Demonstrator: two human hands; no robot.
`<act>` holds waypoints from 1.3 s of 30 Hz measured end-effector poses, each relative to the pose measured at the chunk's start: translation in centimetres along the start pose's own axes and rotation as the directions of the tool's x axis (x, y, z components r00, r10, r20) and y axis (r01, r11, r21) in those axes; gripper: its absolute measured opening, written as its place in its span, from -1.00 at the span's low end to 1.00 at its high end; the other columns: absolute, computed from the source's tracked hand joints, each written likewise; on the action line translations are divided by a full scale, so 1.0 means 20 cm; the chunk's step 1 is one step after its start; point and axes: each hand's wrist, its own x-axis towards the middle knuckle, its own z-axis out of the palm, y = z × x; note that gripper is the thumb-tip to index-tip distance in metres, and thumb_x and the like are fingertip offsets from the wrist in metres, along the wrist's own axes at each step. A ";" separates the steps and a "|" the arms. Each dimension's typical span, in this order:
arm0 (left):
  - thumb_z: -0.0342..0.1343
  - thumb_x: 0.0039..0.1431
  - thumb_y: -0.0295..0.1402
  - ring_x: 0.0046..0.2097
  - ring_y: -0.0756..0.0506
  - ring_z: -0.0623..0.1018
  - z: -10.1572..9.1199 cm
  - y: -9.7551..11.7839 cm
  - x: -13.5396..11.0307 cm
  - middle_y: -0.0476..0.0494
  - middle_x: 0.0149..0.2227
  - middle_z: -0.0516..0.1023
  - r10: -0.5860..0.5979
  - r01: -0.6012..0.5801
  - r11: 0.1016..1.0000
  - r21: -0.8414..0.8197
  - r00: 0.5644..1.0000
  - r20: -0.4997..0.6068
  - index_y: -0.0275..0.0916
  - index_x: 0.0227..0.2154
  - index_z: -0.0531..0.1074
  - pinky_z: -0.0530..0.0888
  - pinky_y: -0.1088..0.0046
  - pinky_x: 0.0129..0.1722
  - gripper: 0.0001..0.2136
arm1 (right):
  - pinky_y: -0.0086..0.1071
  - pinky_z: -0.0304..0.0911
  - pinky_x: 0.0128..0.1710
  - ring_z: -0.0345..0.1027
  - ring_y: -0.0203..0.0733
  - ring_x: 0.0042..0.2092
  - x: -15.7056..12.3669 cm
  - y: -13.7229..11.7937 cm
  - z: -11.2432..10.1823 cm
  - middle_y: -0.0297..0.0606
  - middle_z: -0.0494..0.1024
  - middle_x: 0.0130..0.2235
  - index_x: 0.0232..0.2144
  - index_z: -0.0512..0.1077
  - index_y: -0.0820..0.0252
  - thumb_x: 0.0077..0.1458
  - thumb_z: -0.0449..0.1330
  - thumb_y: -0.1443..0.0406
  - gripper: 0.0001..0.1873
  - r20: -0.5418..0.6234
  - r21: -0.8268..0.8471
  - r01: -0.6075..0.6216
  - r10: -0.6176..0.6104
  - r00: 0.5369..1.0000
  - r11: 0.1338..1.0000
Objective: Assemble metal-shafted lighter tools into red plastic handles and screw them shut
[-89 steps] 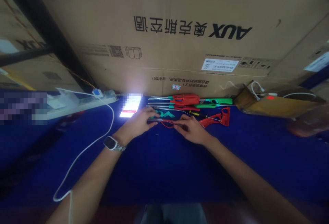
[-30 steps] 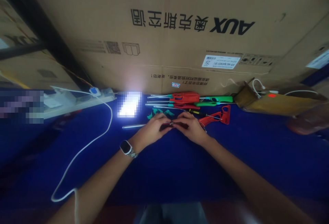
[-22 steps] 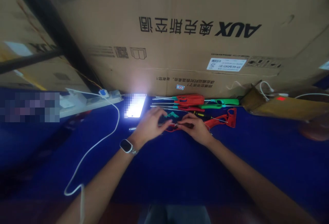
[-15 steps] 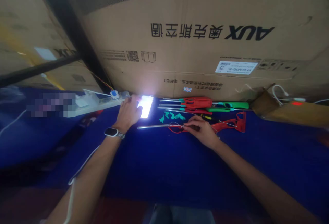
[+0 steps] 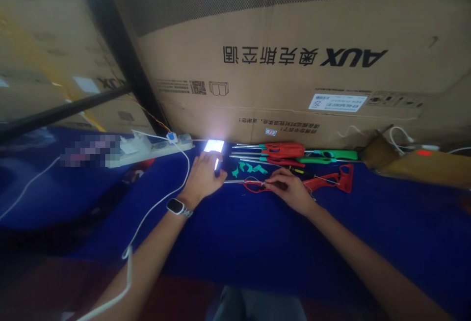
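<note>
My left hand (image 5: 204, 176) is over the lower part of a brightly lit phone (image 5: 214, 146), fingers stretched out and thumb apart. My right hand (image 5: 289, 187) has thumb and forefinger pinched at the middle of a long red gas lighter (image 5: 320, 182), whose shell looks opened. A thin wire loops near its fingertips, and a metal tube (image 5: 235, 181) runs left from there, its far end hidden behind my left hand. Exactly which small part lies between the fingertips cannot be seen. Several small green plastic pieces (image 5: 250, 167) are scattered between the hands.
Behind lie several red and green gas lighters (image 5: 283, 150) and a yellow-black tool (image 5: 296, 169). A power strip (image 5: 150, 150) with a white cable is at left. A large cardboard box (image 5: 272, 80) forms the back; a smaller carton (image 5: 423, 161) stands right.
My left hand has moved right and toward me, from the phone's left side to over its lower part. The right hand keeps its pinch at the lighter. The view has shifted slightly.
</note>
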 end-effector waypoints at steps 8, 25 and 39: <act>0.16 0.13 -0.18 0.08 -0.46 0.46 0.15 -0.03 0.15 -0.57 0.05 0.40 -0.429 0.433 0.899 0.066 0.901 -0.066 -0.43 0.12 0.21 0.41 0.05 0.01 -0.42 | -0.24 0.40 -0.28 0.45 -0.14 -0.25 -0.02 0.00 0.00 -0.19 0.50 -0.27 -0.28 0.61 0.10 0.17 0.24 -0.03 -0.65 -0.004 0.022 -0.009 0.009 1.000 1.000; 0.11 0.16 -0.26 0.14 -0.49 0.43 0.15 -0.15 0.15 -0.61 0.10 0.37 -0.465 0.480 0.875 0.059 0.868 -0.174 -0.46 0.14 0.18 0.37 0.00 0.11 -0.45 | -0.24 0.39 -0.27 0.45 -0.14 -0.26 -0.02 0.00 0.01 -0.20 0.50 -0.28 -0.27 0.60 0.10 0.19 0.25 0.02 -0.69 -0.003 0.025 -0.004 0.004 1.000 1.000; 0.11 0.25 -0.34 -0.03 -0.22 0.54 0.19 0.39 0.00 -0.16 -0.13 0.54 0.274 -0.262 0.938 -0.227 0.961 0.025 -0.20 -0.15 0.45 0.49 0.17 0.00 -0.86 | -0.20 0.37 -0.20 0.45 -0.11 -0.23 -0.02 0.00 0.01 -0.18 0.50 -0.28 -0.30 0.60 0.12 0.18 0.26 0.06 -0.72 -0.005 0.021 0.006 -0.006 1.000 1.000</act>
